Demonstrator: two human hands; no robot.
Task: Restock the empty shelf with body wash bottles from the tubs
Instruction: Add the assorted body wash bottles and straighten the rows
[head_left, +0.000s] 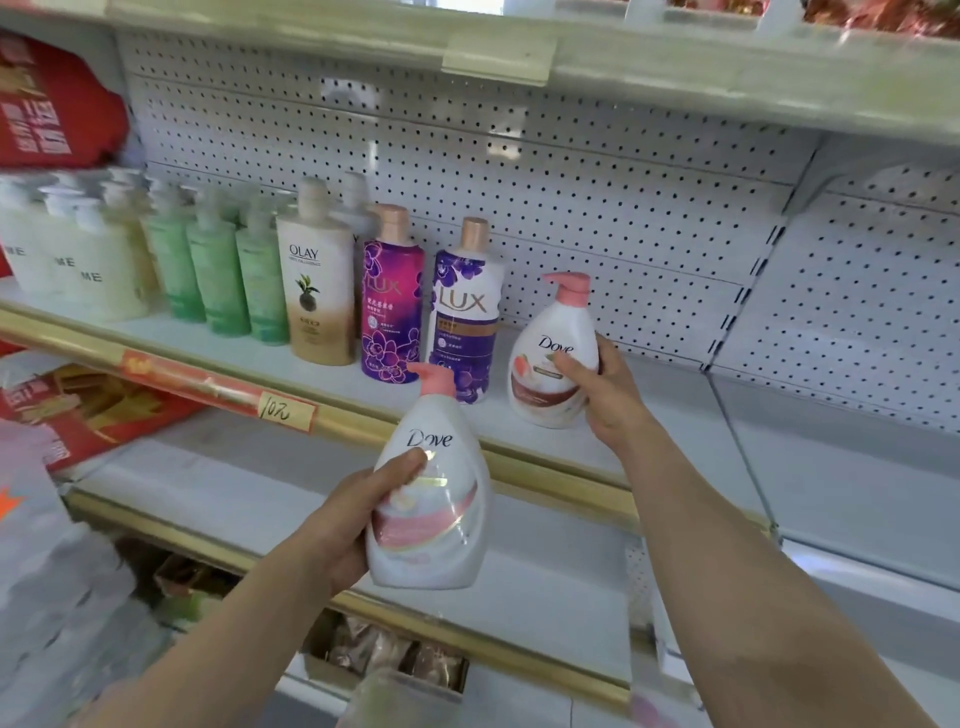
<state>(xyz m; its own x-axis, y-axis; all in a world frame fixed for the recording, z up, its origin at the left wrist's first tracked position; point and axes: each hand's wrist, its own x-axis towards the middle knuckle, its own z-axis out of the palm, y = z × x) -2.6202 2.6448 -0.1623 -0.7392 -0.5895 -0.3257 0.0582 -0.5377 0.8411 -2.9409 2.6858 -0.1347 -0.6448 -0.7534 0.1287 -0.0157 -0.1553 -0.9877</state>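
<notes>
Before the gold shelf edge: left hand wraps a tilted Dove bottle, forearm raised. Right hand grips a second Dove bottle over the shelf, beside the Lux bottle (base contact unclear; fingers hidden behind).

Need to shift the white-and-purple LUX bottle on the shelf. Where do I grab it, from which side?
Take the white-and-purple LUX bottle by its shoulder below the gold cap, coming from the front. It stands upright, the magenta LUX bottle sits close on its left, and the peach-label Dove bottle in the right hand is near its right, so only the front looks open.
</notes>
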